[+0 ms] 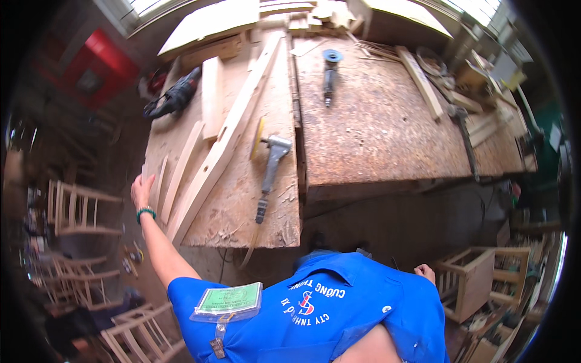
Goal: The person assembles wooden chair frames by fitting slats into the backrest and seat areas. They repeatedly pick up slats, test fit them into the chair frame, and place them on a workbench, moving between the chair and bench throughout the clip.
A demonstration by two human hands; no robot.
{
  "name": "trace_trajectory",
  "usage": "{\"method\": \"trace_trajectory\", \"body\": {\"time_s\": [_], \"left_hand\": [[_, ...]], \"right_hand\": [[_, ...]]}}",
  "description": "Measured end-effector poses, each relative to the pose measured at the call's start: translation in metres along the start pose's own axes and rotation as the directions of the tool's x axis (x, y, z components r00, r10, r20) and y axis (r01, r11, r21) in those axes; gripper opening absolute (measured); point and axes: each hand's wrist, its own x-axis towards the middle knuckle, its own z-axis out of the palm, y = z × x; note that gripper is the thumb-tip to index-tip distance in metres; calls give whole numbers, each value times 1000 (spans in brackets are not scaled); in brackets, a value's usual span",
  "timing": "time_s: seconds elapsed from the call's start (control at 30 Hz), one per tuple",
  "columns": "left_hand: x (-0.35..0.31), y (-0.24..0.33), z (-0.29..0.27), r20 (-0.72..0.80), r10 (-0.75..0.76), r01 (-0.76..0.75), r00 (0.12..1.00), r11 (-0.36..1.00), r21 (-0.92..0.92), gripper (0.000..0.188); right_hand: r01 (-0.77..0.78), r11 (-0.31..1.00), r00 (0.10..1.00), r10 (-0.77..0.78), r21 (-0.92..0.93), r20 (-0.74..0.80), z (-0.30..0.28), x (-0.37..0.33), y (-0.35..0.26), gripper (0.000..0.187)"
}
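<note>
My left hand (142, 191), with a green bead bracelet at the wrist, is at the left edge of the workbench (236, 227). Its fingers look curled at that edge, and what they grip, if anything, is hidden. Closest to it lie a short thin wood strip (161, 181) and a longer curved strip (183, 169). Beside these runs a long wooden bar (212, 158) with slots cut in it. Low by my right side, my right hand (425, 272) shows only partly, its fingers bent; I cannot make out anything in them.
An air sander (274, 160) with a yellow pad and hose lies on the bench. Behind are a black power tool (175, 95), a wood block (212, 97) and a blue-disc grinder (330, 75). A clamp (465, 142) hangs at right. Wooden frames (85, 209) stand on the floor.
</note>
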Motion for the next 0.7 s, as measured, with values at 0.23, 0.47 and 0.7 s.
{"method": "trace_trajectory", "body": {"time_s": [0.23,0.47,0.7], "left_hand": [[10,78,43,-241,12,-1,970,999,47,65],[-37,264,86,-466,368,-509,805,831,-224,35],[-237,510,180,-298,681,-699,669,440,-563,21]], "right_hand": [[-221,970,973,212,-99,-91,31,-37,70,17],[-498,751,855,510,434,99,63,-53,155,17],[-577,334,712,653,745,258,85,-49,228,17]]}}
